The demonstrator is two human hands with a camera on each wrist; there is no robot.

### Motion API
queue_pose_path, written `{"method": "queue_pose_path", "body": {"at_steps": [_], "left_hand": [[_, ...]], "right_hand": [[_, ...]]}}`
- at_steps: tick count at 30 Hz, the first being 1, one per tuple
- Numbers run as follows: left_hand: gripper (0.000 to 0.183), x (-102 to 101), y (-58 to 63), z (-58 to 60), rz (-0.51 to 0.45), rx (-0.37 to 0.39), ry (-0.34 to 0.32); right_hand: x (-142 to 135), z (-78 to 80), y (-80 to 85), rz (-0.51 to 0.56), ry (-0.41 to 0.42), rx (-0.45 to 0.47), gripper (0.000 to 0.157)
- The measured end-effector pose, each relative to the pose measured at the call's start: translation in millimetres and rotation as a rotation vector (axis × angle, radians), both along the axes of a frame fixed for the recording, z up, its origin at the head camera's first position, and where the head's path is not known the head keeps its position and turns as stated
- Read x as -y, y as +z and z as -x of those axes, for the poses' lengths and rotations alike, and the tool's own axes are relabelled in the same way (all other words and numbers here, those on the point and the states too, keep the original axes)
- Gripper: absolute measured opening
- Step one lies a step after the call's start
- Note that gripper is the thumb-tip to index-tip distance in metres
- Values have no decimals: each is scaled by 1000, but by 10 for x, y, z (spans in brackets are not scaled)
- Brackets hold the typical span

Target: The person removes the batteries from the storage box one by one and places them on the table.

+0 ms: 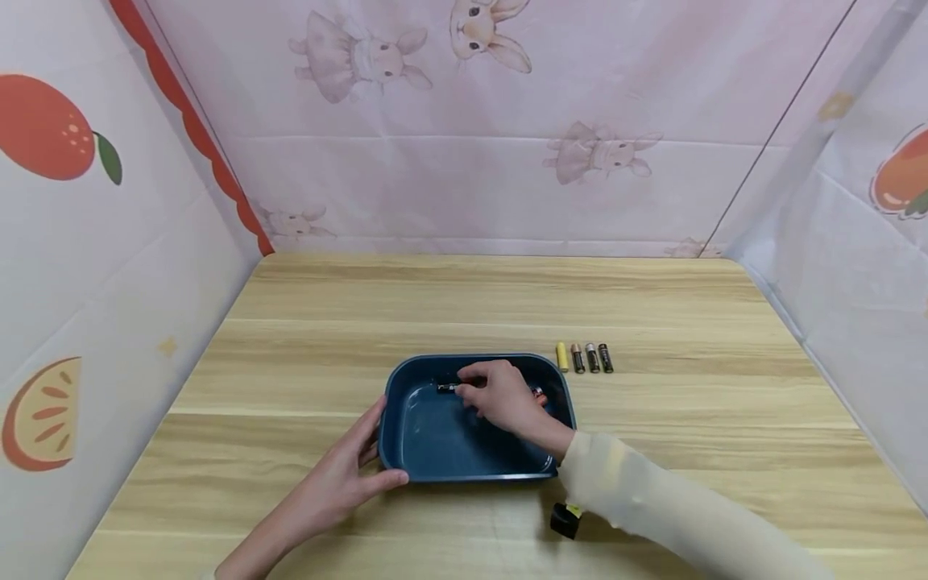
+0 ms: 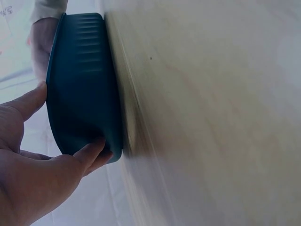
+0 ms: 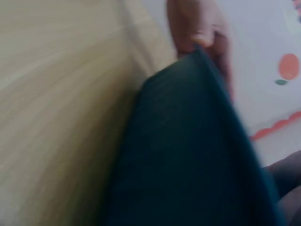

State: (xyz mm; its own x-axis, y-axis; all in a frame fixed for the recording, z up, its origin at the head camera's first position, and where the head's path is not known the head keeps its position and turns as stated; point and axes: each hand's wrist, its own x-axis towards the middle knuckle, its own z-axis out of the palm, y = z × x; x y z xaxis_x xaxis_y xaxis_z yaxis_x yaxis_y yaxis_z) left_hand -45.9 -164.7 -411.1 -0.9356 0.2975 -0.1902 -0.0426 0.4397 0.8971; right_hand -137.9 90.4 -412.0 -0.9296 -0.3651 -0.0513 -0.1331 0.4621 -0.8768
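Cream-sleeved, the right hand (image 1: 500,395) is inside the blue tray (image 1: 442,447), thumb and fingers bent at a dark battery (image 1: 445,388); whether it grips it, I cannot tell. The left hand (image 1: 337,487), digits spread, touches the tray's left end. Beyond the tray's far right corner, four batteries (image 1: 593,358) line the tabletop (image 1: 696,395).

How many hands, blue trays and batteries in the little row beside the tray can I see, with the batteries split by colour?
Hands (left hand, right hand): 2
Blue tray: 1
Yellow battery: 1
Mostly black batteries: 3
Total: 7
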Motion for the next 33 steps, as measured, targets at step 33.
{"method": "queue_pose_path", "body": {"at_steps": [33], "left_hand": [[105,-42,-2,17,9,18,36]], "right_hand": [[-162,14,219,-159,119,-84,8]]}}
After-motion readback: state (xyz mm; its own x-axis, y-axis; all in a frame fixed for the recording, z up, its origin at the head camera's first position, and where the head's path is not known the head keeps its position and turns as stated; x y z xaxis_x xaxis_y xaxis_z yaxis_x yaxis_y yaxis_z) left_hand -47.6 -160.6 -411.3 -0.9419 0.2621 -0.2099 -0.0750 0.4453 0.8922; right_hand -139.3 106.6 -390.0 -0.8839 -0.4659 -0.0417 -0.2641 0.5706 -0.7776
